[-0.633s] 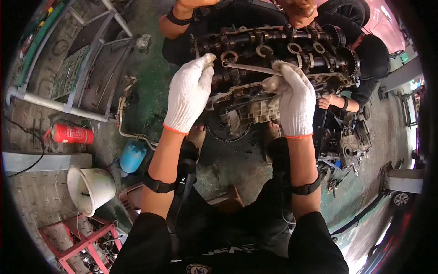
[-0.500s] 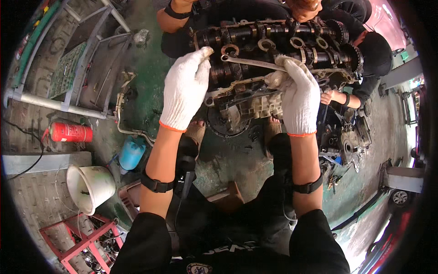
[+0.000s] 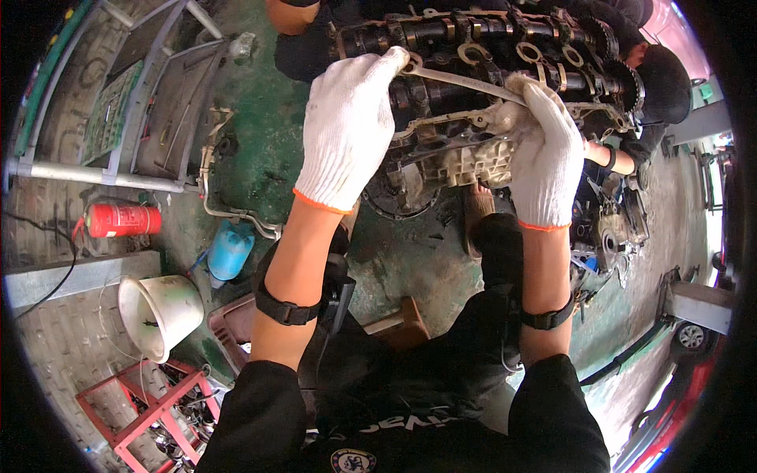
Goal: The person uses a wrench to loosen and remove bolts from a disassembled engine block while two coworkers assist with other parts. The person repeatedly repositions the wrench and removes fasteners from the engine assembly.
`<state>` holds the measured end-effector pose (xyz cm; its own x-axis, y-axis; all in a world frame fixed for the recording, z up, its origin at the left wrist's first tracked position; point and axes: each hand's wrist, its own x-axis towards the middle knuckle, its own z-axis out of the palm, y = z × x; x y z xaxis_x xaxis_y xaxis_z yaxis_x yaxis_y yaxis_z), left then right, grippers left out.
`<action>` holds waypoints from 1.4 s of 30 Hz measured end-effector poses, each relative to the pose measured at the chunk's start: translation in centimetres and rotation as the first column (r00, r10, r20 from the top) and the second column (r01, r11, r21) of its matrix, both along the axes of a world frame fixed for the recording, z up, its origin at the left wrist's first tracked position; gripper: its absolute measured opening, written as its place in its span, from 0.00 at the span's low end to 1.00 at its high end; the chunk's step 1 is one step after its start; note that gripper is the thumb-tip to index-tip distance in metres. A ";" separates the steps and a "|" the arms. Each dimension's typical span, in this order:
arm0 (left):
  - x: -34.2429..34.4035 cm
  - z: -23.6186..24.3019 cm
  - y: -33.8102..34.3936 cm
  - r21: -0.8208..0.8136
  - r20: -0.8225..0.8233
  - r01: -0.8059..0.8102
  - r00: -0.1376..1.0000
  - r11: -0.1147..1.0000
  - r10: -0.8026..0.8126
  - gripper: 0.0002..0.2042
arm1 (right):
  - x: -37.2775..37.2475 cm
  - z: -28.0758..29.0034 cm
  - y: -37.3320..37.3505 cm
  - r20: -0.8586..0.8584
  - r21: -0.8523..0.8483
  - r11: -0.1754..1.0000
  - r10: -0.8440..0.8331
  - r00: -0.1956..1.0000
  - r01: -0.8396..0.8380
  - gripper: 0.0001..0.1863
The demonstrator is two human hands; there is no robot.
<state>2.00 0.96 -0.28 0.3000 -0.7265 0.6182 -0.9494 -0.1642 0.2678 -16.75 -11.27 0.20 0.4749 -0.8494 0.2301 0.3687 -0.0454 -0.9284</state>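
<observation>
My left hand (image 3: 347,130), in a white knit glove with an orange cuff, has its fingertips pinched beside the ring end of a long steel wrench (image 3: 461,79); whether they grip it or something smaller is hidden. My right hand (image 3: 544,150), gloved alike and soiled at the fingers, is closed on the wrench's other end. Both are over a greasy engine cylinder head (image 3: 434,35) with camshafts, bearing caps and toothed wheels at the right end. A pale metal casting (image 3: 465,165) sits below it.
Co-workers' arms (image 3: 292,16) (image 3: 619,162) flank the engine. Left are a metal frame (image 3: 102,172), red extinguisher (image 3: 122,221), blue jug (image 3: 230,252), white bucket (image 3: 158,315) and red rack (image 3: 158,410). Loose engine parts (image 3: 611,229) lie right; a car wheel (image 3: 691,337) is beyond.
Both my hands and the wrench have moved forward and to the right in the view. My left fingertips now meet the ring end. The co-worker's hand at the top has left view.
</observation>
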 end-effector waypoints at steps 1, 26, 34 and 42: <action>-0.1 0.1 0.0 0.014 0.033 -0.011 0.999 1.000 0.011 0.18 | 0.0 -0.1 0.0 -0.008 -0.020 1.000 -0.008 1.000 0.008 0.16; -0.3 0.2 -0.7 0.233 -0.040 -0.108 0.992 0.967 0.120 0.13 | 0.2 0.8 -0.2 0.016 0.205 0.978 -0.033 0.999 0.029 0.13; -0.3 -1.0 -0.9 -0.161 0.142 0.100 0.987 0.982 -0.078 0.11 | 0.8 3.2 3.1 -0.136 0.184 0.968 0.197 0.971 -0.171 0.13; -0.8 0.5 -0.2 -0.136 -0.446 0.144 0.875 0.980 -0.190 0.16 | 1.1 1.7 5.4 -0.459 -0.382 0.793 0.284 0.842 -0.475 0.10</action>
<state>1.21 0.80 0.23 0.4442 -0.7352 0.5121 -0.7303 0.0339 0.6822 -15.60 -5.89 1.89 0.8624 -0.4141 0.2911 0.0951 -0.4324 -0.8967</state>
